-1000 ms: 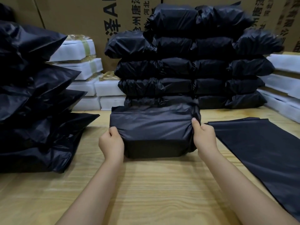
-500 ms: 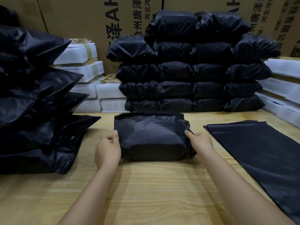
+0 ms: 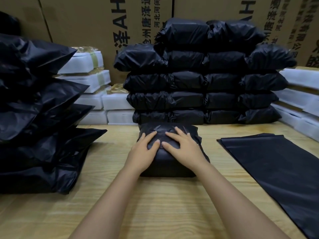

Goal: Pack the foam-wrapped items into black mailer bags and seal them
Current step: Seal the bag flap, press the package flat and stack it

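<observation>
A packed black mailer bag (image 3: 168,168) lies on the wooden table (image 3: 155,204) in front of me, its flap folded over the top. My left hand (image 3: 145,150) and my right hand (image 3: 184,149) press flat on its top side by side, fingers straight and spread. Behind it stands a stack of several packed black bags (image 3: 203,80). Flat empty black mailer bags (image 3: 276,169) lie to the right. White foam-wrapped items (image 3: 91,80) are piled at the back left, and more foam-wrapped items (image 3: 302,97) at the right.
A heap of packed black bags (image 3: 38,109) fills the left side of the table. Large cardboard boxes (image 3: 96,19) with printed characters form a wall at the back. Bare wood shows in the foreground between my forearms.
The bag's upright flap has been folded down. Both hands left the bag's sides and moved onto its top, where they now press flat.
</observation>
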Demonstrator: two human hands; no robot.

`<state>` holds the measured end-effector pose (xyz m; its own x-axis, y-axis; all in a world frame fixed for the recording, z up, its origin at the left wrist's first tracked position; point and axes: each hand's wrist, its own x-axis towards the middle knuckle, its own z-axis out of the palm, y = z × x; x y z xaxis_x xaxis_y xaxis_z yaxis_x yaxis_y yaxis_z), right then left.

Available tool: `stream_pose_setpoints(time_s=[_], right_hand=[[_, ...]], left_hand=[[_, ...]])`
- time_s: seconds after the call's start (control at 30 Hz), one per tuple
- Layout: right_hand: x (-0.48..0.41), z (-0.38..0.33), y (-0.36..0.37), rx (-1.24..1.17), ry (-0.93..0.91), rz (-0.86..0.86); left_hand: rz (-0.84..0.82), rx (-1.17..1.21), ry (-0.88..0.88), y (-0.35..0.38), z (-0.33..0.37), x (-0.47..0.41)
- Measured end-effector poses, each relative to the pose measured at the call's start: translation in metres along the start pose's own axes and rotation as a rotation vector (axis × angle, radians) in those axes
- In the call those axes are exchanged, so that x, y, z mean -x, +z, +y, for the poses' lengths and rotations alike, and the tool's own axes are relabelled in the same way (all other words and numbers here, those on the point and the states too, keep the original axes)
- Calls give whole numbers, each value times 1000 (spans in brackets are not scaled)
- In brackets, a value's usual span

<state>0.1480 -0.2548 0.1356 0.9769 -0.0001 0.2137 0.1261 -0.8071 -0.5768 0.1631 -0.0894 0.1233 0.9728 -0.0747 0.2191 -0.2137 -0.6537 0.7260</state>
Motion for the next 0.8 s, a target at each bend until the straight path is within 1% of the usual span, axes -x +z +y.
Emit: stream_pose_setpoints(time_s=[0.1, 0.13, 0.2, 0.33, 0.4, 0.43, 0.47, 0.5, 0.57, 0.6, 0.63, 0.67, 0.73, 0.8], right_hand=[[5, 9, 5, -211, 173, 101], [8, 11, 7, -250, 203, 112], [10, 13, 7, -298, 205, 118], [11, 15, 1, -376, 219, 41], [10, 16, -6, -502, 267, -17], [9, 16, -8, -570, 297, -28], [11, 16, -6, -587, 327, -12], [14, 17, -1, -552, 369, 52], [26, 16, 18, -428, 485, 333], [36, 13, 28, -418, 519, 473], [45, 10, 37, -438, 527, 562], [51, 8, 43, -455, 522, 589], [52, 6, 48, -478, 527, 557], [48, 6, 45, -554, 487, 526]], left_hand=[[27, 155, -76, 4, -5, 1], [32, 173, -96, 5, -5, 3], [43, 206, -129, 6, -6, 3], [8, 254, -220, 6, -8, 1], [-7, 245, -267, 5, -7, 0], [-14, 231, -292, 5, -7, 0], [-17, 205, -319, 5, -6, 2], [-17, 166, -350, 5, -5, 4], [-30, 116, -418, 5, -4, 7], [-42, 121, -457, 5, -4, 8], [-51, 138, -494, 6, -4, 9], [-60, 167, -528, 5, -5, 11], [-89, 310, -575, 2, -6, 16], [-96, 511, -533, 2, -9, 24]])
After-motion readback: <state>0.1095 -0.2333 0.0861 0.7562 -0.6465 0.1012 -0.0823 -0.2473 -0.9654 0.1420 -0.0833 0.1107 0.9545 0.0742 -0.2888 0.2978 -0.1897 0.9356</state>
